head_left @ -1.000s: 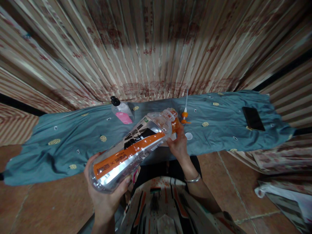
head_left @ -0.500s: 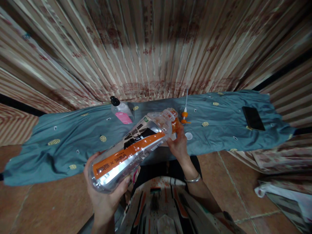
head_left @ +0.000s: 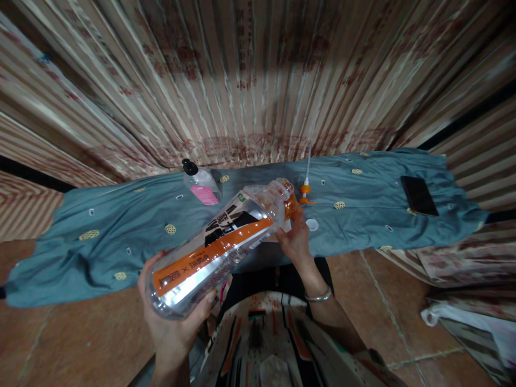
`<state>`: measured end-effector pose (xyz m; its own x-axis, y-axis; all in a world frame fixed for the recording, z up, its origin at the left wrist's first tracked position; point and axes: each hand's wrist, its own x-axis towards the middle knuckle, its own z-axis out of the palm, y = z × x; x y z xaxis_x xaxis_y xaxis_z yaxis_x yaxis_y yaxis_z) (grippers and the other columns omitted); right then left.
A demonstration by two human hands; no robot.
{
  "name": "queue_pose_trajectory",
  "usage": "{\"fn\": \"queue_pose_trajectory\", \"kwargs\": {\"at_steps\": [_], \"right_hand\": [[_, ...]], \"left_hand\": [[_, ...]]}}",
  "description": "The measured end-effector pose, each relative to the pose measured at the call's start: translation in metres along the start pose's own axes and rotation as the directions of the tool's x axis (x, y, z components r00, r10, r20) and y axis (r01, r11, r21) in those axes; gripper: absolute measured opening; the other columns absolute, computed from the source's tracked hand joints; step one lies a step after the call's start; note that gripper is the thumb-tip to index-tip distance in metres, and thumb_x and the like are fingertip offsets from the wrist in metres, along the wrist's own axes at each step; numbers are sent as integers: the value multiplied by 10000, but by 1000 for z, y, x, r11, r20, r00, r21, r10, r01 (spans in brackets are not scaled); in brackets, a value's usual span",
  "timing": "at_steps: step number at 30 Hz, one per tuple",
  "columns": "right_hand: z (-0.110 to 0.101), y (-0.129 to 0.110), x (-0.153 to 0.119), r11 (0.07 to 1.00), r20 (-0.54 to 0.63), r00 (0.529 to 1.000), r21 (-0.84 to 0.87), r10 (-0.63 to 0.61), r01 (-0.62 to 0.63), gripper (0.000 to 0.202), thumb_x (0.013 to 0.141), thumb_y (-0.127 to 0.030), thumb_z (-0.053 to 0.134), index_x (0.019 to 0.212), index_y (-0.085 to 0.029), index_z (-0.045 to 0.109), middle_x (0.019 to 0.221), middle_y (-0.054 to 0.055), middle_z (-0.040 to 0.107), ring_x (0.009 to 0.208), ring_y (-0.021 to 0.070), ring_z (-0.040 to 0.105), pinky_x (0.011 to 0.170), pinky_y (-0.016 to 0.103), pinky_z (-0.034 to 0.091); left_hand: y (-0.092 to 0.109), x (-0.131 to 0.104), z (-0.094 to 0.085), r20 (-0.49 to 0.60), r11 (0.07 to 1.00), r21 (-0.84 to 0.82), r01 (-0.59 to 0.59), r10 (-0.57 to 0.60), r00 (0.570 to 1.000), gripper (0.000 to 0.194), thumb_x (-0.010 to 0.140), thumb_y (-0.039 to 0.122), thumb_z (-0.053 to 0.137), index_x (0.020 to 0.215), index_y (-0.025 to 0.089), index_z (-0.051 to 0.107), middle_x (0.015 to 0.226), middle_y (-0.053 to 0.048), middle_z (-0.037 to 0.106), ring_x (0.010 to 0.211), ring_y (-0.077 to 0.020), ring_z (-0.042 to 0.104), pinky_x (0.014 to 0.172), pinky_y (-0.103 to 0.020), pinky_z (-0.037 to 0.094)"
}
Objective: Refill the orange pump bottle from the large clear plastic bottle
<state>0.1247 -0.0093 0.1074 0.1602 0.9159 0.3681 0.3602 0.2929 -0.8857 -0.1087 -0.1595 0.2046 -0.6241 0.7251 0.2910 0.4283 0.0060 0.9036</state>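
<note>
A large clear plastic bottle (head_left: 220, 244) with an orange and silver label is tilted over the cloth, its neck end up and to the right. My left hand (head_left: 171, 328) is wrapped around its base, thumb on the near side. At the neck end, my right hand (head_left: 296, 234) is closed on a small clear and orange container (head_left: 289, 206). The bottle's mouth is hidden, and I cannot tell how the two join. Just right of that hand lies a pump head (head_left: 305, 192) with an orange collar and a long tube. A small white disc (head_left: 312, 224) lies near my fingers.
A blue-green cloth (head_left: 258, 258) covers the narrow table. On it are a clear bottle (head_left: 205, 188) with a pink label and black pump, at left, and a black phone (head_left: 419, 195) at far right. Striped curtains (head_left: 242, 97) hang behind the table.
</note>
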Motion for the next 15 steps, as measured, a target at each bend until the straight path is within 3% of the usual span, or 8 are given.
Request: {"fn": "queue_pose_trajectory", "kwargs": {"at_steps": [15], "right_hand": [[0,-3,1,999,4,999,8,54,-54,798,867,-598,837,1490,-177,570,1292,190,805,1176,380,801,1032,574,659]], "left_hand": [[-5,-2,-1,-11,1000,-15,24,-24,1000,1022,495,533,1038,1416,307,657,1262,-63,785,1055,-301,787,923,-430,676]]}}
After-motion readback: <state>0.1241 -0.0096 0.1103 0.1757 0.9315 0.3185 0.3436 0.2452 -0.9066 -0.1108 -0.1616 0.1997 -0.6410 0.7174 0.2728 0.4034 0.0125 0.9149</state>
